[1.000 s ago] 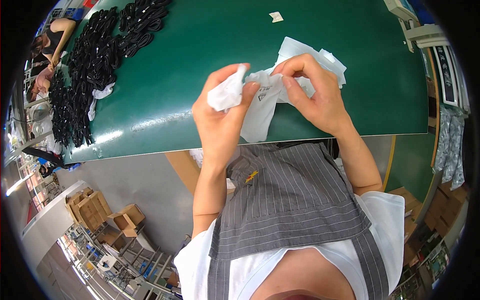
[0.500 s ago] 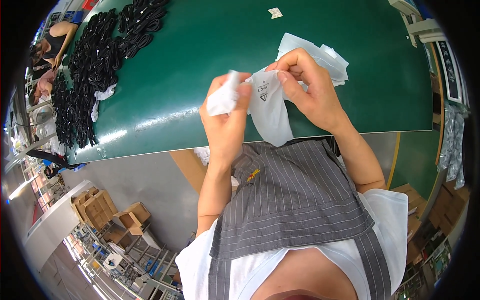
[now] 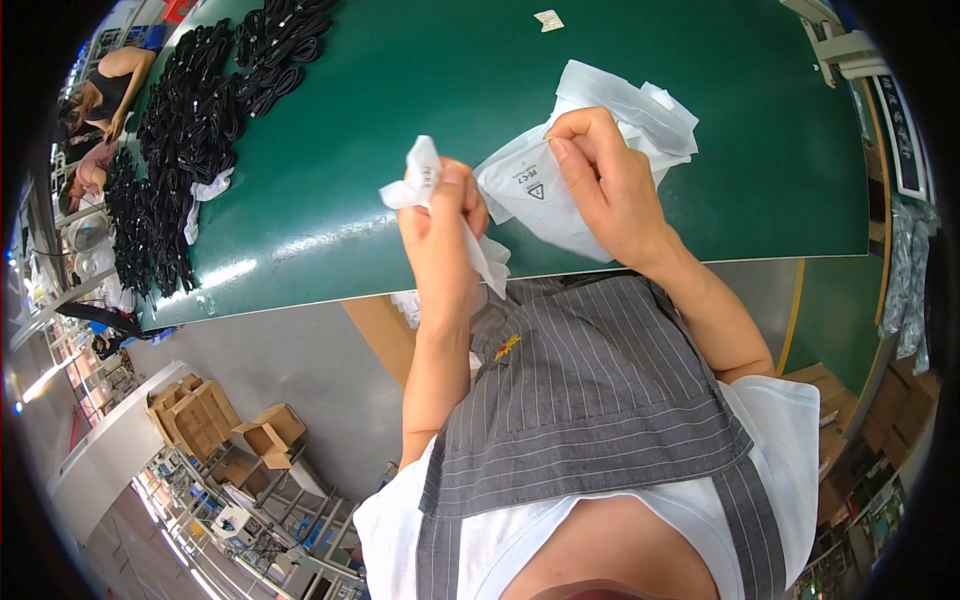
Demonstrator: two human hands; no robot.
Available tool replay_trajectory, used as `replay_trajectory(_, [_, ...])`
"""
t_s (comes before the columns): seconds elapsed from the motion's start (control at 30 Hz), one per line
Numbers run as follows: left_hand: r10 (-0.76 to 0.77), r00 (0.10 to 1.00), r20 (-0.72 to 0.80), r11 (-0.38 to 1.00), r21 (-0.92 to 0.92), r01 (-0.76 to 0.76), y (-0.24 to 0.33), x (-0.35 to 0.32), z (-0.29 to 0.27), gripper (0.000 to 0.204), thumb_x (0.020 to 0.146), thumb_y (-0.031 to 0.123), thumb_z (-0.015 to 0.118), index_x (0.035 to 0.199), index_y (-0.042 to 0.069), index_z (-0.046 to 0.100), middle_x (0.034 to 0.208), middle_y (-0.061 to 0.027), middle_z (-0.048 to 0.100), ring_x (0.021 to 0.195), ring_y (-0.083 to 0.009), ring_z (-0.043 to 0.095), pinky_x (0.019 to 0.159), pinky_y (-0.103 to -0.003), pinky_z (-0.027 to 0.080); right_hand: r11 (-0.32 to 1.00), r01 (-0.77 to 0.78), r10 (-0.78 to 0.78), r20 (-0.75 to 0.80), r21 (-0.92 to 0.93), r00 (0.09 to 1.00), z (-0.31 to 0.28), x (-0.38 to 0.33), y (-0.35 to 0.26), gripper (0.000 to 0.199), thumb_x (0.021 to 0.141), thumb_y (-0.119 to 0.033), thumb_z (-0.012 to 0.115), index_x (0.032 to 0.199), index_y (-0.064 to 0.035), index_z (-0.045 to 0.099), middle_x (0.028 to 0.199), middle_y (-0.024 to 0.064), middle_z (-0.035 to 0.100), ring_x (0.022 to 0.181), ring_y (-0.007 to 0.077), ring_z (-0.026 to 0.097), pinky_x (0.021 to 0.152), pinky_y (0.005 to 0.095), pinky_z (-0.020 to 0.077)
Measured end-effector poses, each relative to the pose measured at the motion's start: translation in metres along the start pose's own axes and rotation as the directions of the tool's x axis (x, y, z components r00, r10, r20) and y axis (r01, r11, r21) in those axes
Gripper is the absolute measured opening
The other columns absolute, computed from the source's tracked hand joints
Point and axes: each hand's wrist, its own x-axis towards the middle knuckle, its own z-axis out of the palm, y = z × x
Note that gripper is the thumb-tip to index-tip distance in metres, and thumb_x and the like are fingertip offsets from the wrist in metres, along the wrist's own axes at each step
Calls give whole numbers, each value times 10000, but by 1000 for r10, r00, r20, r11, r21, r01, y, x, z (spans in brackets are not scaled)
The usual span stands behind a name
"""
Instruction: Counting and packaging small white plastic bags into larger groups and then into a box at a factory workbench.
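Note:
My left hand (image 3: 440, 220) is closed round a crumpled white plastic bag (image 3: 423, 170), whose ends stick out above the fist and below it on the right. Thumb and fingers of my right hand (image 3: 612, 185) pinch the upper edge of another thin whitish plastic bag (image 3: 545, 195) with a dark printed triangle. That bag hangs slanting over the table's near side, and its left corner comes close to my left fingers; whether they touch it I cannot tell. More whitish bags (image 3: 665, 125) lie loosely piled on the table just beyond my right hand.
Bundles of black cables (image 3: 190, 120) cover the left end of the green table (image 3: 400, 90). A small paper label (image 3: 548, 20) lies at the far side. Two people (image 3: 115, 85) are at the far left. Cardboard boxes (image 3: 200, 418) stand below on the left.
My hands have moved apart. The printed bag has swung out to the right with my right hand, while the crumpled bag in my left hand now shows more of itself.

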Motion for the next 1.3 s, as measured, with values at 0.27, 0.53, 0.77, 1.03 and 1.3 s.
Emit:
replay_trajectory(0.27, [44,985,166,821,556,-130,1,-13,0,86,874,92,576,914,17,592,698,9,556,616,-46,475,548,-208,382,992,-118,124,154,-51,980,-10,5,-4,94,919,-131,538,967,-55,509,530,-4,406,507,71,363,475,247,282])
replay_trajectory(0.53, [-62,996,58,927,374,36,-10,-11,-17,116,902,102,541,896,5,604,672,3,534,594,-51,463,539,-203,369,983,-178,182,185,-39,966,-20,2,-2,162,920,-188,545,1031,-70,531,558,14,465,530,79,400,511,249,317])
replay_trajectory(0.77, [38,959,279,824,534,-188,7,-6,4,195,854,93,592,1021,-4,616,821,-26,624,756,-83,549,662,-237,450,979,-193,202,275,-60,940,-10,-2,-10,181,954,-193,472,1094,-81,493,655,58,536,586,140,506,553,285,388])
replay_trajectory(1.03, [250,967,52,864,439,-247,-23,-3,-11,80,856,33,566,918,7,609,775,14,593,707,-42,507,622,-206,413,957,-193,264,374,-218,889,-33,-41,10,199,889,-211,581,925,-18,548,669,103,571,609,192,574,584,325,433])
replay_trajectory(1.3, [257,965,-47,836,513,-197,-60,4,-44,142,822,-19,532,950,-1,591,737,11,558,617,-47,484,547,-207,390,834,-191,400,330,-517,855,-50,-62,29,205,848,-219,620,839,-22,565,620,141,569,523,251,552,530,326,418])
